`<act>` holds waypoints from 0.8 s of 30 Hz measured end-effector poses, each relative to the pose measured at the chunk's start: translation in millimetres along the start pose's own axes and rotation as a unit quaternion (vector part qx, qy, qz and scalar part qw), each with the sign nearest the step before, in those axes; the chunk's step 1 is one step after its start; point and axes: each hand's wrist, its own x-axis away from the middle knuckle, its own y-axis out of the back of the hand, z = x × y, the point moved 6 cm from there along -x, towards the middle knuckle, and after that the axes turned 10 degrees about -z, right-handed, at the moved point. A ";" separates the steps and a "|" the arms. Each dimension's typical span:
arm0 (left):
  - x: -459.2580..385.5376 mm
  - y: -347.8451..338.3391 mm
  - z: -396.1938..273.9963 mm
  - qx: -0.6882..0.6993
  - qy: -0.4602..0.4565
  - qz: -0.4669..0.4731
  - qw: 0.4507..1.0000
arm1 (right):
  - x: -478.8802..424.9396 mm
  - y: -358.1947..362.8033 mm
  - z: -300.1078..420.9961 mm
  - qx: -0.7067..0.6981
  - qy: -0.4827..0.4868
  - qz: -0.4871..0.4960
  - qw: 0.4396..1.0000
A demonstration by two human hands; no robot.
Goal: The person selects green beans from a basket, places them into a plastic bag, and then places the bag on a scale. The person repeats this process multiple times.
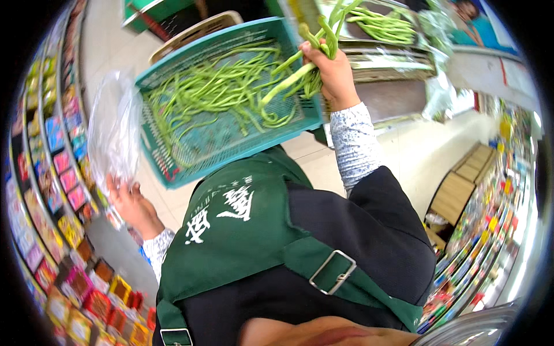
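Observation:
My right hand [326, 71] grips a bunch of green long beans [331, 36] above the right end of a teal plastic crate [229, 162]. Some bean ends hang from the fist over the crate's rim. More loose long beans [212, 88] lie tangled inside the crate, with its mesh bottom showing between them. Off the crate's left side, my left hand [136, 209] holds a clear plastic bag [114, 125] at its near end. The bag stands out beyond the fingertips and looks empty.
Green beans [383, 24] lie in a tray on a stand at the upper right, near hanging plastic bags [439, 86]. Another person [471, 26] is partly visible there. Shelves of packaged goods [65, 173] line the left; cardboard boxes [456, 190] stand by the right shelves.

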 end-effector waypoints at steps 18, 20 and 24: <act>58.7 -98.6 75.1 -0.276 0.116 0.341 0.891 | -104.4 187.4 60.4 -0.229 -0.050 -0.138 0.962; 61.7 -94.3 107.2 -0.361 0.093 0.372 0.850 | -58.3 139.7 56.8 -0.316 -0.089 -0.020 0.944; 59.4 -89.9 173.2 -0.420 0.113 0.416 0.799 | 19.4 26.9 7.8 -0.213 -0.157 0.148 0.953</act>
